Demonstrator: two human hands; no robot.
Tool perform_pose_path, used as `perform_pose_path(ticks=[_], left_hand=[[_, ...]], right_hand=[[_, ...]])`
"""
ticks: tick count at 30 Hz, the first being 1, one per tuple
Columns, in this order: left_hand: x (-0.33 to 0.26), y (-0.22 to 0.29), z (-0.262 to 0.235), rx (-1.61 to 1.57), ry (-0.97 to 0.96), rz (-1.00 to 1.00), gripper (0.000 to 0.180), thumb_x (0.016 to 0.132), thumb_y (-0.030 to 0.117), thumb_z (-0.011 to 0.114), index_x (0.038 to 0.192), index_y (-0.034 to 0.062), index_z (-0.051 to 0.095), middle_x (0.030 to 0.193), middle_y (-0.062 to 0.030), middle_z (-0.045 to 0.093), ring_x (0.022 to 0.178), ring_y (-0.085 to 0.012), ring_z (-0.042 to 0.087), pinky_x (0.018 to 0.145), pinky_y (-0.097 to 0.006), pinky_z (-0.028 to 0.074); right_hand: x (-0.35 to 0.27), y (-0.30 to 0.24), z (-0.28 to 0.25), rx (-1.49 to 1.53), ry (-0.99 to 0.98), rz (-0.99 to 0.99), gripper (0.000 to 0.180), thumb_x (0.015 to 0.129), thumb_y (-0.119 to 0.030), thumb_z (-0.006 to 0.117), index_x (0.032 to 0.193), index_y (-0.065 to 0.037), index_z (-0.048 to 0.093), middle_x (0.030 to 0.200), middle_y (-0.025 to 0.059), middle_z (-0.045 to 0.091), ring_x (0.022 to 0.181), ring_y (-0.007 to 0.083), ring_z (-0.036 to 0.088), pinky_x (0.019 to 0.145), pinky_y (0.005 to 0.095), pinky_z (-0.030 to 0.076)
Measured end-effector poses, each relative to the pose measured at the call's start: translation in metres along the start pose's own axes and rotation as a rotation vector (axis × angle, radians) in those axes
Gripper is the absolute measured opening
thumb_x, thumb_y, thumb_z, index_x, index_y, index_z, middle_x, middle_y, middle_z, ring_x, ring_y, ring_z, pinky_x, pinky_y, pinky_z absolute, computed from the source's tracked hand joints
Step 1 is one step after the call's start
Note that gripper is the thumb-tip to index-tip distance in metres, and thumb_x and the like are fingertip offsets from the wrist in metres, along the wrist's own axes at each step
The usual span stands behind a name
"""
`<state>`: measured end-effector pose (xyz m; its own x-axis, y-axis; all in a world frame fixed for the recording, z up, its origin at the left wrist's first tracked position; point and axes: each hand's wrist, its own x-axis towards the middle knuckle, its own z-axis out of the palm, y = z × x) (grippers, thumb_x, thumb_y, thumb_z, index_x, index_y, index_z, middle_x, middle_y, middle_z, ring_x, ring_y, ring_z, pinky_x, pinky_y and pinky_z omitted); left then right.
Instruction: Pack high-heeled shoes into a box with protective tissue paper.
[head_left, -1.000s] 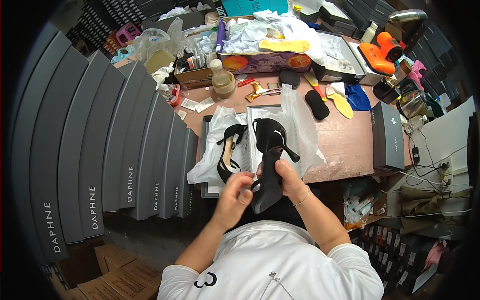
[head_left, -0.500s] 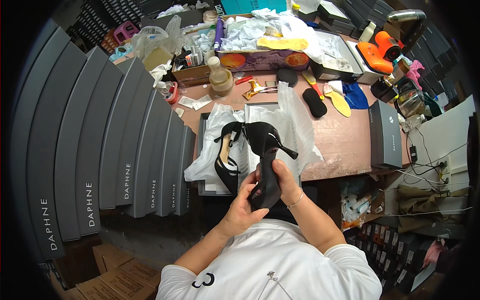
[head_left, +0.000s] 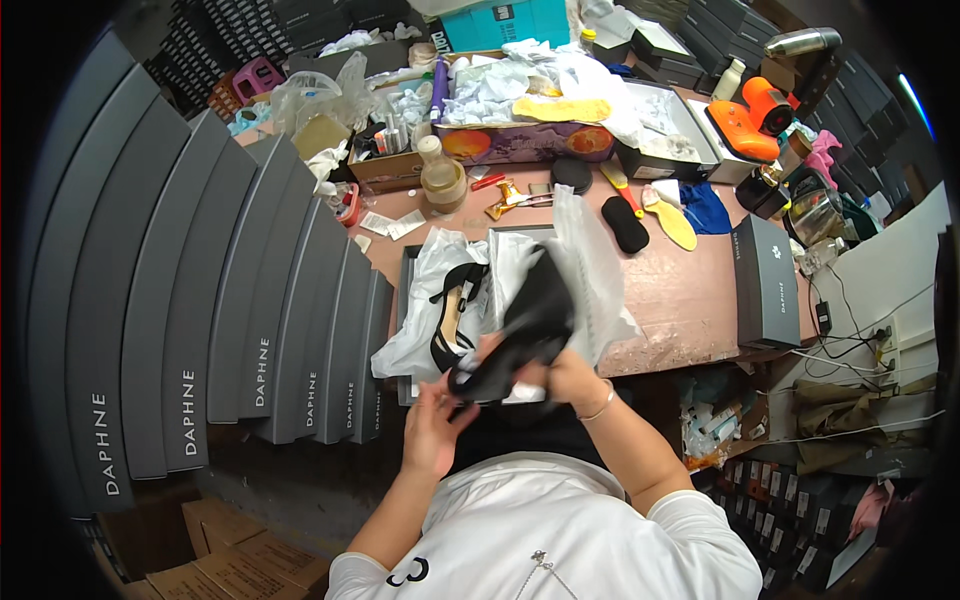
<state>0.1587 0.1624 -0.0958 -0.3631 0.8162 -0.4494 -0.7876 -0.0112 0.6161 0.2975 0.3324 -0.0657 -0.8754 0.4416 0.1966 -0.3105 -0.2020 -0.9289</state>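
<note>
A black high-heeled shoe [head_left: 530, 315], smeared by motion, is held up over the open shoebox. My right hand [head_left: 568, 380] is closed around its middle, with some fingers hidden by the shoe. At its lower left end, my left hand [head_left: 432, 432] has thumb and fingers pinching the tip, slightly blurred. The matching black strappy heeled shoe [head_left: 440, 349] lies on its side in white tissue paper [head_left: 408, 312] inside the grey shoebox [head_left: 408, 262]. More tissue [head_left: 592, 265] stands up at the box's right side.
Tall stacked grey shoeboxes [head_left: 235, 290] wall off the left. On the pink table [head_left: 680, 300] are a glue jar [head_left: 442, 180], a black oval pad [head_left: 625, 224], a yellow insole [head_left: 670, 220] and an upright grey box [head_left: 766, 285]. An orange device [head_left: 745, 130] stands far right.
The held shoe has swung round, its heel no longer pointing out to the right. My left hand has moved left and down to the shoe's lower end; my right hand still grips it.
</note>
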Motion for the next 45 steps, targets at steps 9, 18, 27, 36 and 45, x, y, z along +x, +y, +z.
perform_pose_path(ticks=[9, 18, 27, 36, 45], left_hand=[[0.028, 0.044, 0.010, -0.078, 0.194, 0.295, 0.045, 0.092, 0.020, 0.052, 0.133, 0.0097, 0.040, 0.118, -0.0148, 0.055, 0.096, -0.0236, 0.063, 0.082, -0.033, 0.054], [0.124, 0.042, 0.116, 0.207, -0.319, 0.388, 0.052, 0.097, 0.016, 0.047, 0.145, 0.0072, 0.029, 0.127, -0.0124, 0.049, 0.115, -0.0181, 0.049, 0.095, -0.030, 0.042], [0.265, -0.020, 0.111, 1.520, -0.258, 0.140, 0.019, 0.093, 0.017, 0.053, 0.103, 0.0008, 0.055, 0.074, -0.0091, 0.064, 0.063, -0.0178, 0.065, 0.059, -0.030, 0.052], [0.104, 0.159, 0.238, 1.040, -0.390, 1.164, 0.028, 0.095, 0.019, 0.056, 0.075, 0.0001, 0.056, 0.070, 0.0020, 0.051, 0.062, -0.0045, 0.045, 0.059, -0.020, 0.038], [0.141, 0.083, 0.166, 1.232, -0.231, 1.103, 0.007, 0.082, 0.002, 0.065, 0.086, -0.0015, 0.060, 0.083, -0.0045, 0.056, 0.065, -0.0108, 0.055, 0.061, -0.025, 0.045]], right_hand=[[0.000, -0.007, 0.013, -0.318, -0.083, 0.127, 0.057, 0.088, -0.025, 0.061, 0.138, -0.007, 0.040, 0.144, 0.0219, 0.034, 0.134, 0.0389, 0.032, 0.110, 0.0423, 0.028], [-0.030, -0.026, -0.053, -0.571, 0.178, 0.006, 0.055, 0.077, -0.021, 0.075, 0.126, -0.004, 0.056, 0.134, 0.0200, 0.048, 0.121, 0.0313, 0.051, 0.102, 0.0355, 0.039], [-0.085, -0.017, -0.125, -0.453, 0.580, 0.038, 0.050, 0.072, -0.011, 0.074, 0.119, 0.001, 0.061, 0.129, 0.0175, 0.055, 0.124, 0.0249, 0.048, 0.105, 0.0331, 0.034], [-0.108, 0.020, -0.114, 1.122, 0.416, -0.403, 0.064, 0.080, -0.049, 0.070, 0.124, -0.008, 0.052, 0.114, 0.0107, 0.055, 0.093, 0.0265, 0.058, 0.064, 0.0269, 0.058], [-0.133, 0.003, -0.079, 1.172, 0.345, -0.391, 0.061, 0.082, -0.048, 0.069, 0.125, -0.008, 0.053, 0.114, 0.0102, 0.056, 0.094, 0.0274, 0.060, 0.065, 0.0257, 0.058]])
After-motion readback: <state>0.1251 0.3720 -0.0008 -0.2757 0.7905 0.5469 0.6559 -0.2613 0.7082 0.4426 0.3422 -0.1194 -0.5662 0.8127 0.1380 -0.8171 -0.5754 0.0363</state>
